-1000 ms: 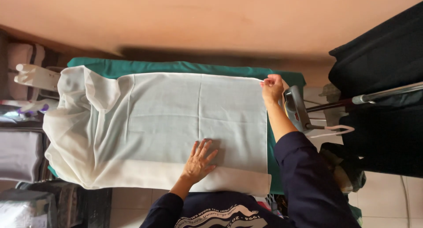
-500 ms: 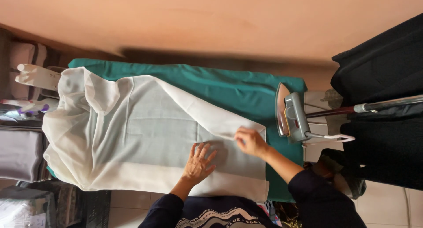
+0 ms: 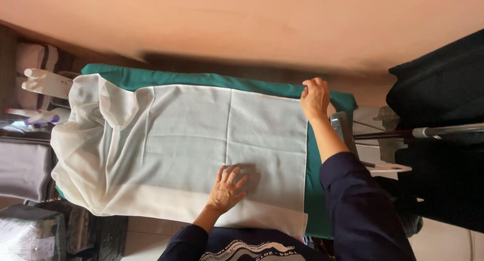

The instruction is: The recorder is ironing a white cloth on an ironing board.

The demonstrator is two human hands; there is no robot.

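Note:
A thin white cloth (image 3: 201, 140) lies spread over a green-covered ironing board (image 3: 201, 79). My left hand (image 3: 227, 188) rests flat on the cloth near its near edge, fingers apart. My right hand (image 3: 315, 97) pinches the cloth's far right corner at the board's far edge, pulling it taut. The cloth's left end bunches and hangs over the board's left end. An iron (image 3: 343, 130) stands at the board's right end, partly hidden behind my right forearm.
A dark garment (image 3: 438, 140) hangs on a rail at right. A white spray bottle (image 3: 45, 82) sits beyond the board's left end, with folded fabrics (image 3: 22, 170) stacked below it. A wall runs along the far side.
My right hand carried the cloth's corner from the near middle back out to the far right edge, spreading the cloth flat again. The left hand stayed pressed in place.

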